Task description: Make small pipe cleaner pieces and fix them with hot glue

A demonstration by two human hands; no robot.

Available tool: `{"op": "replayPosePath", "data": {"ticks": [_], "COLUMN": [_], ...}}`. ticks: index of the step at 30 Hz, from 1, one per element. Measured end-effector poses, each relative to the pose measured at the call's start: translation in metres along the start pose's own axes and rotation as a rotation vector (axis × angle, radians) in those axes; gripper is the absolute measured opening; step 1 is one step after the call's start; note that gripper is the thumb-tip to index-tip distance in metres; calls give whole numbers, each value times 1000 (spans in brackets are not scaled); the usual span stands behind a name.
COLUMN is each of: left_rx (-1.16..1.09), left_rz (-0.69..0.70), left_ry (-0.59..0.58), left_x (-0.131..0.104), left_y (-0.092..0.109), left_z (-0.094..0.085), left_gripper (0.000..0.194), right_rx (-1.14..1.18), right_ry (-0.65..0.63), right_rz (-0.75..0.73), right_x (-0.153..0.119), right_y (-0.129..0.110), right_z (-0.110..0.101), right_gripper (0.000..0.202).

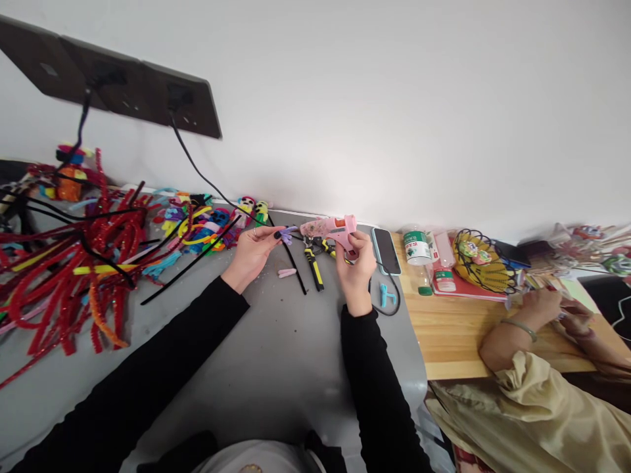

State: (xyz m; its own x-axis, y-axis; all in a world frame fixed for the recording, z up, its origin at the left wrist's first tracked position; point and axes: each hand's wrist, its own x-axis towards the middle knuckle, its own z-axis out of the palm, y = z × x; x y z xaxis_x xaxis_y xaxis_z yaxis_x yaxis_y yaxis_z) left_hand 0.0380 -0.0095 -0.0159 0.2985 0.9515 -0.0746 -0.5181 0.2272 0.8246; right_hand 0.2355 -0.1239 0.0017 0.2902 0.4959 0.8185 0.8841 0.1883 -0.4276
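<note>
My right hand point(359, 268) is closed around the handle of a pink hot glue gun point(328, 228), whose nozzle points left. Between the fingertips of my left hand point(252, 253) is a small purple pipe-cleaner piece point(286, 235), close to the nozzle; whether they touch I cannot tell. Beneath the glue gun lie yellow-and-black pliers point(314, 266). A black pipe cleaner point(294, 268) and a small pale pink piece point(286, 272) rest on the grey table just below my left fingertips. To the right of my right hand is a small blue bent piece point(387, 295).
Red tinsel pipe cleaners point(73, 263) and colourful small figures point(245, 209) crowd the left. A phone point(386, 251) lies right of the glue gun. Beyond it are a bottle point(417, 247) and a yellow wire basket point(480, 263) on a wooden table point(444, 341), where another person's hands point(547, 309) work.
</note>
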Motion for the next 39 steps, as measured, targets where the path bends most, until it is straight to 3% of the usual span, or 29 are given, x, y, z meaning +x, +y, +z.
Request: {"op": "replayPosePath", "data": {"ticks": [19,26,30,35,37,39], "left_rx": [24,80,148,261,314,370], "left_rz": [3,9,24,61,83,109], "left_ry": [-12,-47,-80,-130,-151,-169], "left_x": [0,-4,-8,-11,-12,-13], "left_y": [-1,3,7,9,9,9], "left_z": [-2,2,4,5,6,6], "left_gripper": [46,46,41,36,33,29], "right_rx": [-58,-188,-267,-291,-171,69], "right_ry": [18,-45,-148,-208,-249,-425], "right_rz": [67,325,414,384,296,163], "right_x": [0,0,-6,-4,3,8], "right_y": [8,24,36,33,22,7], "right_z": [-2,-1,3,1,-3,-5], "right_gripper": [11,33,30,38,45,48]}}
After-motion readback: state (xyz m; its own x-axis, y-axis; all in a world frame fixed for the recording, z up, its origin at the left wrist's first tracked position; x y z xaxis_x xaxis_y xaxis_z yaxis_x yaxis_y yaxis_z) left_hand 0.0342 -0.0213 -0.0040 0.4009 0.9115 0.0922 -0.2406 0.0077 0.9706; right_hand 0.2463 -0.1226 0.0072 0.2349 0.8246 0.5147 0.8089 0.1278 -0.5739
